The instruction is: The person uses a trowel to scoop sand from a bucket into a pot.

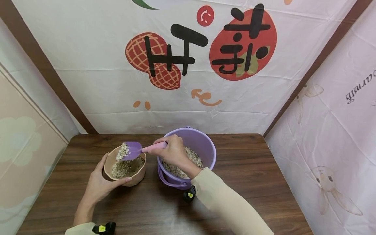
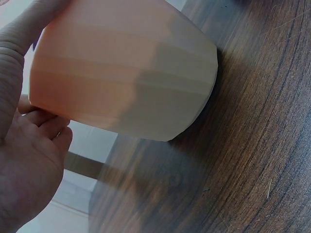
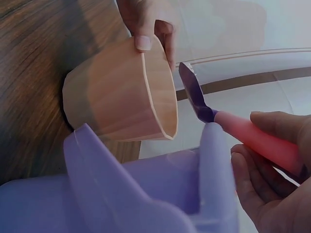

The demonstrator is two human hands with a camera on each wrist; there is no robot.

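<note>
A peach-coloured plant pot with faceted sides stands on the table at the left, partly filled with pale grit. My left hand grips it at the rim, thumb on the near side and fingers round the left. In my right hand is the pink handle of a small shovel. Its purple blade, carrying some grit, hangs over the pot's opening. The right wrist view shows the blade side-on, above the rim of the pot.
Right of the pot stands a purple bucket holding more grit, its handle hanging down in front. My right forearm crosses over the bucket's rim. A printed cloth wall rises behind the brown wooden table.
</note>
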